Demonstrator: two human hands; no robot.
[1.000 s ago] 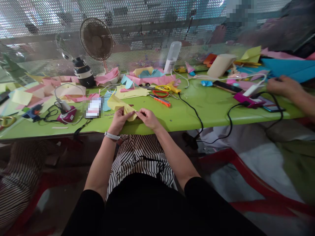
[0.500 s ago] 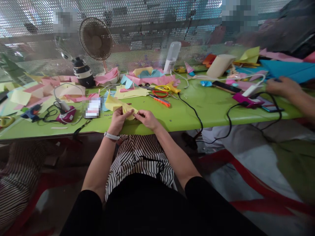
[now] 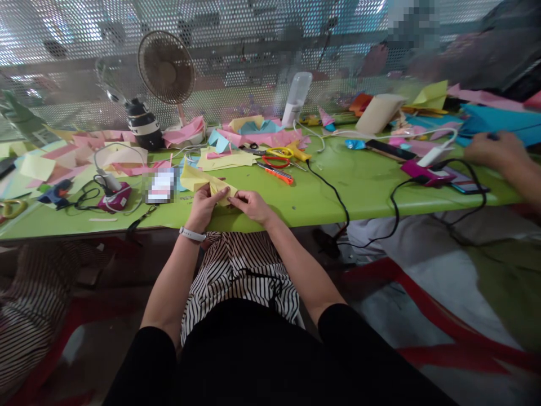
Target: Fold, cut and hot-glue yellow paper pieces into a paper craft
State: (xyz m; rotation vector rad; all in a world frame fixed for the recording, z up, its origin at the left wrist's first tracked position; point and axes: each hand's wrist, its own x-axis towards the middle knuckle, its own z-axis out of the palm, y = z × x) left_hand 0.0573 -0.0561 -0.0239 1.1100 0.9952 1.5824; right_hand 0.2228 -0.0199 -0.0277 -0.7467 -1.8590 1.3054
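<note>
The left hand (image 3: 203, 207) grips a folded yellow paper (image 3: 195, 179) with its thumb on top; the right hand (image 3: 252, 204) pinches the paper's right end between thumb and fingertips, so the two hands sit close together; the folded yellow paper is above the near edge of the green desk (image 3: 315, 194), in front of the person, its wider end standing up to the left; a white wristband (image 3: 193, 233) circles the left wrist.

Just left of the paper lies a phone (image 3: 161, 185) with a blurred-out screen; further left is a magenta power block (image 3: 115, 198) with a white plug in it; beyond the hands lie flat yellow sheets (image 3: 226, 160), and to their right an orange cutter (image 3: 276, 173), scissors with red handles (image 3: 276, 162) and a yellow glue gun (image 3: 299, 152) with a black cord; a fan (image 3: 167, 66) and a black bottle (image 3: 144, 125) stand toward the back, among pink paper pieces (image 3: 183, 133).

At the right, a co-worker's hand (image 3: 497, 151) is by a large blue paper (image 3: 502, 119); whether it holds anything, I cannot tell; a second magenta power block (image 3: 426, 172) lies near it.
</note>
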